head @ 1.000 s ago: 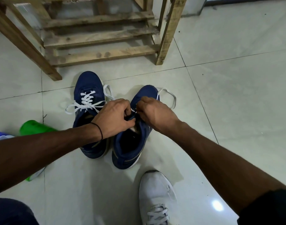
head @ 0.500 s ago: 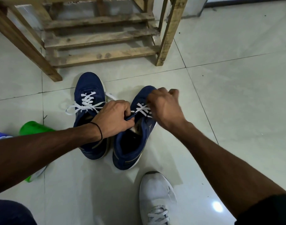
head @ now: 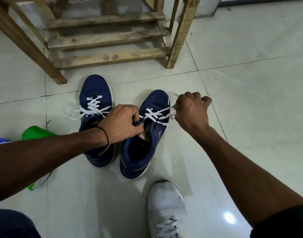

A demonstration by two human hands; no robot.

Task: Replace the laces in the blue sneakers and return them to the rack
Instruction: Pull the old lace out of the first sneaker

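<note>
**Q:** What is the head camera showing?

**A:** A person is looking down at a pale tiled floor. A navy-blue fabric sneaker with a white sole and its matching partner are sitting side by side. Their toes are pointing toward a rough wooden slatted rack, and both are on the tiles just in front of it.

**Q:** What are the hands doing?

**A:** The left hand is curling its fingers round the dark tongue of the navy-blue fabric sneaker, pinching it. The right hand, fingers curled, is pinching the flat white lace and holding it taut out to the side of that shoe. The matching partner is lying laced, its lace ends trailing loose.

**Q:** Is any writing showing?

**A:** A small pale logo is showing on the shoe's side, too small to read.

**Q:** What else is lying around?

**A:** A thin black band is circling the left wrist. A white laced sneaker is showing at the bottom edge. A bright green plastic object is lying partly hidden behind the left forearm, which is also covering part of the matching partner.
</note>
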